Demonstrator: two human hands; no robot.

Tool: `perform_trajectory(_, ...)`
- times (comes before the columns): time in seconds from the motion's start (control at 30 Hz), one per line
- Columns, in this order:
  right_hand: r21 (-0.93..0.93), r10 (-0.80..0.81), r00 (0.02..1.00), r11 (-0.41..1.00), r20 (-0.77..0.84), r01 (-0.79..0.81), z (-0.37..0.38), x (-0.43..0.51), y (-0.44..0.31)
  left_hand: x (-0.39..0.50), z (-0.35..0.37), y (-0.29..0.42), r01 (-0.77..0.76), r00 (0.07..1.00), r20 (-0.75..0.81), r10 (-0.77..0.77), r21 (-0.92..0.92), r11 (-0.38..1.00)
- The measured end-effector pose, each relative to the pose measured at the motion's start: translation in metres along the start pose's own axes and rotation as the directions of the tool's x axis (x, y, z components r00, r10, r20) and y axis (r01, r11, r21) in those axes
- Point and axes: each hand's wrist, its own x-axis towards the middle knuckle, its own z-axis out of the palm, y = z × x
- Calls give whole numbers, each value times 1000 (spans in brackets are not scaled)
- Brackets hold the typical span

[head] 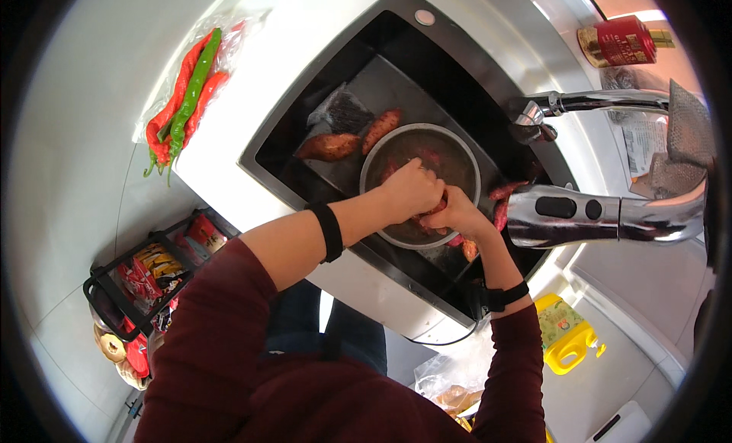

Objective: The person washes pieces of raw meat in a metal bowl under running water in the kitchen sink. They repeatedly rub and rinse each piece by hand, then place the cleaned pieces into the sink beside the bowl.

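Note:
Both hands are together over a round metal pot holding cloudy water, set inside a dark sink. Between them is a reddish sweet potato, partly covered by fingers. My left hand is curled against its upper end, its fingertips hidden. My right hand grips it from the other side with thumb and fingers. More reddish pieces show dimly in the water. Two sweet potatoes, one lying and one leaning near the pot, are left of it; several others are on the right.
A chrome faucet head juts over the sink's right side, below a second chrome tap. Clear plastic lies in the sink. Red peppers and a green pepper rest on the left counter. A yellow jug stands right.

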Motion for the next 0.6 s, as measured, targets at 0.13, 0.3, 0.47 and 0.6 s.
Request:
perform_trajectory(0.13,-703,-449,867,688,-217,181,29,-8,-2,-3,-4,3,138,979,183,-91,-263,955)
perform_trajectory(0.3,-983,-831,555,134,-45,122,35,-1,10,7,-20,-6,475,817,542,-199,-434,766)
perform_trajectory(0.47,-954,-877,478,188,-55,235,32,1,17,6,-28,-10,481,806,563,-184,-440,759)
perform_trajectory(0.6,-718,-713,645,599,-276,355,43,-3,15,-3,-16,-6,151,967,228,-110,-168,974)
